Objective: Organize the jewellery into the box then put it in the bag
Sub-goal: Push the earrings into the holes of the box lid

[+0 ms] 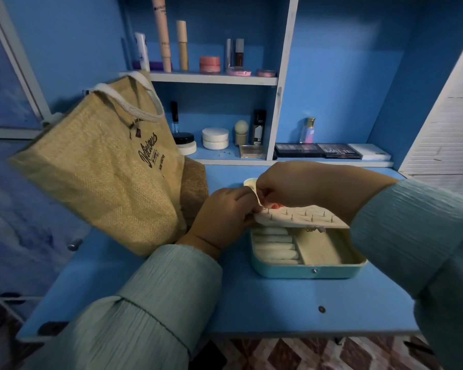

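1. Hands met over the far left corner of an open jewellery box (308,268) that sat on a blue table (251,303).
2. The left hand (222,217) had its fingers curled round the left edge of a cream earring panel (300,218), which was held roughly level above the box's rear half, its surface studded with small posts.
3. The right hand (286,189) hung just above the panel's left end with its fingertips pressed together in a pinch; whatever sat between them was too small to make out.
4. The box was teal outside and cream inside, with padded ring rolls (274,245) on the left and an open compartment (321,249) on the right; a small piece of jewellery (314,229) lay at the compartment's far edge, partly under the panel.
5. A jute bag (104,166) with white rope handles and dark lettering stood upright on the table to the left of the box, apart from it.
6. Shelves (211,78) behind held cosmetic tubes, jars and eyeshadow palettes (318,150).
7. Both arms wore pale green pleated sleeves (150,311).
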